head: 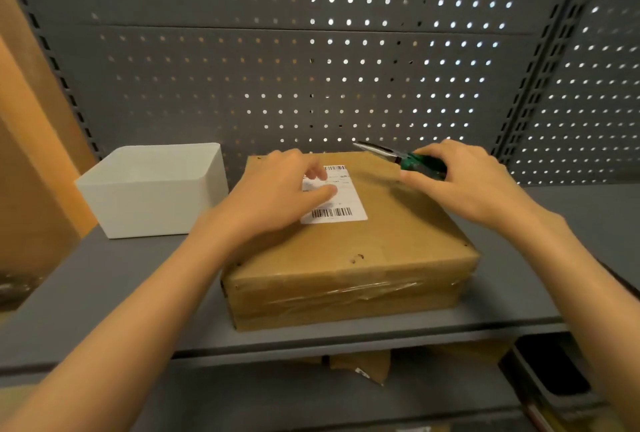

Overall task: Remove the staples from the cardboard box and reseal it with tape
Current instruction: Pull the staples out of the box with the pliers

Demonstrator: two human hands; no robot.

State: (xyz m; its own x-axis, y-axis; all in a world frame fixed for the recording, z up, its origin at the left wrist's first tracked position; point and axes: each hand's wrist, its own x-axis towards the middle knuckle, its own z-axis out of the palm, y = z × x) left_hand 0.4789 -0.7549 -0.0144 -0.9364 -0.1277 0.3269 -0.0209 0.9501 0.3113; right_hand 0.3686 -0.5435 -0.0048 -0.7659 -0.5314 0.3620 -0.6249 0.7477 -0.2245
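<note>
A: What fills the frame?

B: A grey pegboard panel [242, 68] across the top, and a grey shelf [571, 224] below it. At lower centre a flat cardboard box [398, 251] lies on the shelf, clear tape [363, 288] on its front face.

A: And left of it?

B: A white bin [152, 189], just beside the box.

A: The hands?

B: The left hand [277, 189] rests flat, fingers spread, on the shipping label [337, 205]. The right hand [474, 182] is clamped on green-handled pliers [394, 156], tips pointing left over the box's far edge.
</note>
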